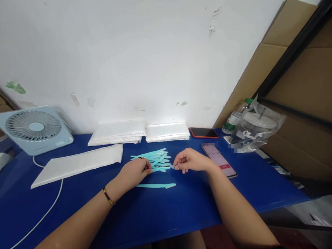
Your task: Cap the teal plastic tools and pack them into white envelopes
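Observation:
My left hand (136, 171) is closed on the handle of a turquoise eyebrow razor (160, 169), just in front of a loose pile. At the razor's blade end, my right hand (188, 160) pinches a small translucent piece (172, 167) that looks like a blade cover. Whether the cover sits on the blade or just beside it I cannot tell. Behind my fingers lies the pile of turquoise eyebrow razors (156, 155), crossing one another. Nearer to me, a single razor (158, 185) rests apart on the blue table (178, 209), its left end hidden by my left hand.
White flat packets lie in a left stack (118, 129), a right stack (168, 132) and a long piece (78, 166). A fan (33, 128) with a white cable stands left. Right are an orange-edged phone (204, 132), a lit phone (221, 160), a bottle (233, 120) and a bagged cup (255, 130).

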A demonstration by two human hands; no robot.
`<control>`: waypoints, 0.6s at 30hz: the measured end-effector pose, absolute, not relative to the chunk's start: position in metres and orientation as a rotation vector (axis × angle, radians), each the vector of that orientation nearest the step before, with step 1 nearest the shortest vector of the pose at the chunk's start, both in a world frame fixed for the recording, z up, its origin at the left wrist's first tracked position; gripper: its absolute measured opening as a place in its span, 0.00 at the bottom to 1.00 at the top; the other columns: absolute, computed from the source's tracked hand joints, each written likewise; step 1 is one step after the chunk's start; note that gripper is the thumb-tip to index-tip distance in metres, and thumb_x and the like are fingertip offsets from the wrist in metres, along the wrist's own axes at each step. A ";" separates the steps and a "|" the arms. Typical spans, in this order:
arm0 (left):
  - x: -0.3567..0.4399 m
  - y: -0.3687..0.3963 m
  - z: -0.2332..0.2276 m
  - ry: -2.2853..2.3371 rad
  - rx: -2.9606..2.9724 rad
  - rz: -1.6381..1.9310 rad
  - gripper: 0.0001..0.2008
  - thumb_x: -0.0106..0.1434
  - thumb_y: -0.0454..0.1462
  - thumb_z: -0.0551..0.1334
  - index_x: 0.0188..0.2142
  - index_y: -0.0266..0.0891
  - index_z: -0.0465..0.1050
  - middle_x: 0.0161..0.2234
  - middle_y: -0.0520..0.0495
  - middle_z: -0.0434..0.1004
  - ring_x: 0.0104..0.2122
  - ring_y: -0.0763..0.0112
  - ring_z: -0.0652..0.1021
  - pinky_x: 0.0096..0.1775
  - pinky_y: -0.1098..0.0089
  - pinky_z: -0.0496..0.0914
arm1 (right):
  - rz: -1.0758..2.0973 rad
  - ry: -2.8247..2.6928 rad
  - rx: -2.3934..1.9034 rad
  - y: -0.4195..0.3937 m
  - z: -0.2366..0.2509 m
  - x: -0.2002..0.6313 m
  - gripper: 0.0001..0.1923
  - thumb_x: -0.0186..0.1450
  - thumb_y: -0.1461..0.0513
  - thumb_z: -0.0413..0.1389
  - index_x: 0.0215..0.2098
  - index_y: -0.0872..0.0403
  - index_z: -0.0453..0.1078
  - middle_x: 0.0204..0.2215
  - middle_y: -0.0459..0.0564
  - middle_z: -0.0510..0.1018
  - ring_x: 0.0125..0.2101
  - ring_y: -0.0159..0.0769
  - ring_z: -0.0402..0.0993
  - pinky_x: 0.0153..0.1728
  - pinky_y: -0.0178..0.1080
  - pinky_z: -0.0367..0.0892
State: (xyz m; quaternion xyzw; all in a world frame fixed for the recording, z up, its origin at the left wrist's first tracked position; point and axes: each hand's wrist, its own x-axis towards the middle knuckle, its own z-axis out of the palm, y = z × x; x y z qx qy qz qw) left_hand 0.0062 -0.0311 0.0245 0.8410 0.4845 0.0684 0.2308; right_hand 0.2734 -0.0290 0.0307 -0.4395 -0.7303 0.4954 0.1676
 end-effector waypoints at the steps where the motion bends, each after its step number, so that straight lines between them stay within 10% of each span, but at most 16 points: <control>1: 0.006 -0.031 0.025 1.335 2.305 0.186 0.11 0.60 0.43 0.54 0.31 0.41 0.71 0.31 0.49 0.75 0.31 0.67 0.73 0.30 0.70 0.62 | 1.405 -2.080 -1.248 -0.029 0.031 0.273 0.18 0.54 0.53 0.61 0.34 0.59 0.75 0.20 0.47 0.75 0.22 0.32 0.74 0.23 0.32 0.69; 18: 0.016 -0.032 0.024 1.389 2.441 0.453 0.12 0.61 0.41 0.56 0.42 0.41 0.68 0.44 0.45 0.71 0.41 0.62 0.72 0.40 0.66 0.65 | 0.906 -2.035 -1.318 -0.024 0.025 0.273 0.12 0.61 0.59 0.55 0.40 0.56 0.73 0.28 0.50 0.77 0.26 0.32 0.74 0.30 0.34 0.69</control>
